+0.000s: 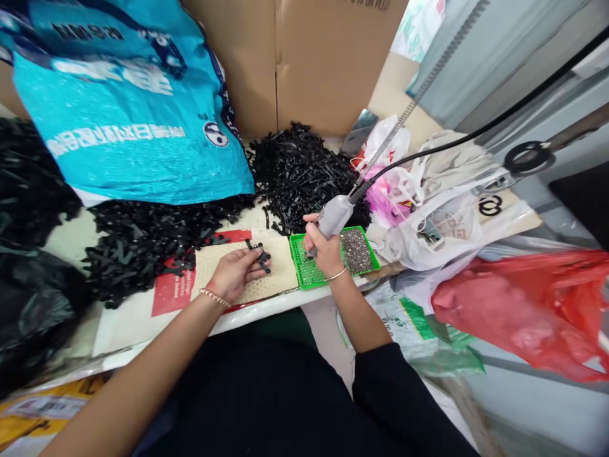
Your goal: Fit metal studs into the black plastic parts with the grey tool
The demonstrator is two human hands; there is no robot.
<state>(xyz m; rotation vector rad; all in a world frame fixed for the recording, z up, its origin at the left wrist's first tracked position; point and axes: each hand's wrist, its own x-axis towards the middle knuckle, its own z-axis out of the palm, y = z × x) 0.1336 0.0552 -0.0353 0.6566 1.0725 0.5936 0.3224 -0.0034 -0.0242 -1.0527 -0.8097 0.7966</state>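
My left hand (236,271) is closed on a few small black plastic parts (261,257), pinched between thumb and fingers over a tan pad (209,266). My right hand (326,251) is wrapped round a grey electric screwdriver (334,216), which hangs from a coil spring and a black cable. The tool's tip points down into a green tray (301,279) and is partly hidden by my fingers. Small metal screws (358,251) fill the tray's right part, with a thinner layer of them on its left.
Heaps of black plastic parts (309,171) lie behind the tray and left of the pad (137,247). A blue printed sack (143,127) stands at the back left, a cardboard box (328,63) behind. Plastic bags (442,216) and a red bag (523,304) crowd the right.
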